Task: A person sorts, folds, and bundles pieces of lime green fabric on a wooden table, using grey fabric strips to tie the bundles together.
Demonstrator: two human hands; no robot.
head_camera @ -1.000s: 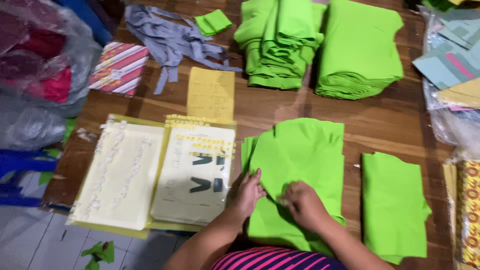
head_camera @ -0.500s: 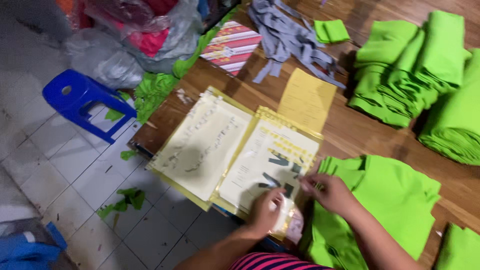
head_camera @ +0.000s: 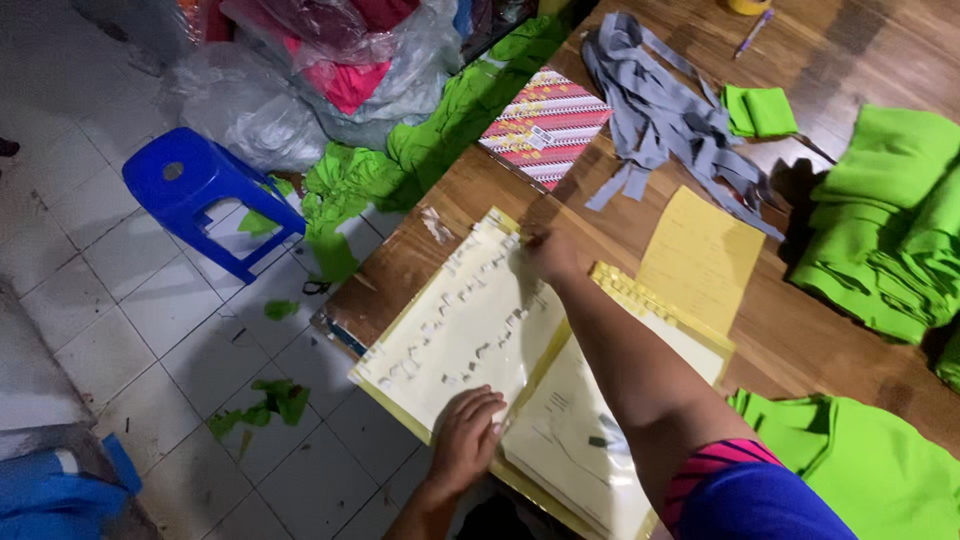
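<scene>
Two hands rest on one pale sheet [head_camera: 470, 330] — a cream, plastic-covered page with rows of small cut shapes, lying at the near left edge of the wooden table [head_camera: 850, 60] and jutting out over the tiled floor [head_camera: 120, 300]. The left hand [head_camera: 466, 437] lies flat on the sheet's near edge, fingers spread and loose, pressing rather than gripping. The right hand [head_camera: 551, 252] reaches across to the sheet's far corner; its fingertips are bunched at the edge, but I cannot tell whether they pinch it. Just right of this sheet lies a second clear-covered sheet [head_camera: 580, 440] with a yellow border, partly under the right forearm. A yellow paper [head_camera: 703, 258] sits further right, beside grey fabric strips [head_camera: 660, 120]. A striped red booklet [head_camera: 545, 125] lies at the far left of the table. Folded green cloth [head_camera: 890, 220] is stacked at the right — more green cloth [head_camera: 860, 460] lies near right. A blue plastic stool [head_camera: 205, 195] stands on the floor.
</scene>
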